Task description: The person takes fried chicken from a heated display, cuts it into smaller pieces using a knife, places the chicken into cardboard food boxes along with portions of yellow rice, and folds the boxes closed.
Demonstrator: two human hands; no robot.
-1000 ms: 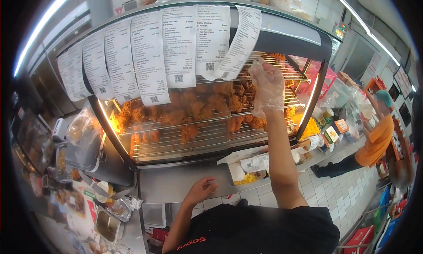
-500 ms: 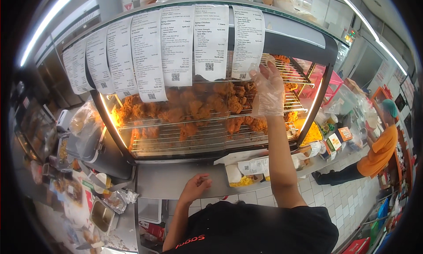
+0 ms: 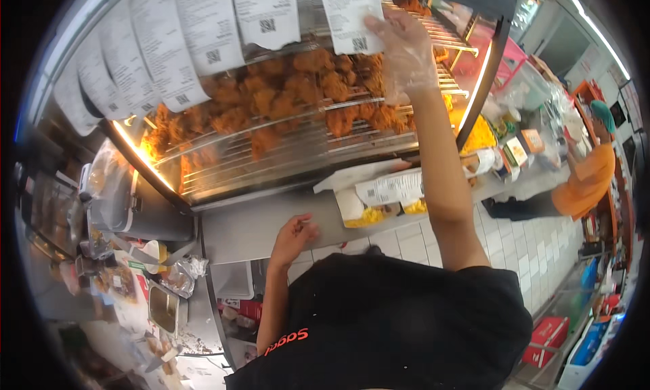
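Note:
My right hand [image 3: 409, 58], in a clear plastic glove, reaches up to the rightmost printed receipt [image 3: 353, 17]. Its thumb overlaps the paper's right edge near the lower end, and the fingers look closed on it. More long white receipts [image 3: 203, 31] hang in a row to the left. Behind them, pieces of fried chicken [image 3: 271, 95] lie on wire racks inside a lit display cabinet [image 3: 311, 177]. Bare and empty, my left hand [image 3: 294, 237] hovers above the steel counter's front edge, its fingers loosely bent and apart.
Below the cabinet, an open food box [image 3: 349, 204] with yellow food bears a paper slip [image 3: 389, 188] on the counter [image 3: 237, 227]. A metal container [image 3: 164, 307] and crumpled foil [image 3: 186, 275] sit at left. A person in orange [image 3: 589, 180] stands at far right.
The head view has shifted, so the receipts and cabinet now appear higher. My right thumb has come farther over the rightmost receipt's edge. My left hand stays low over the counter.

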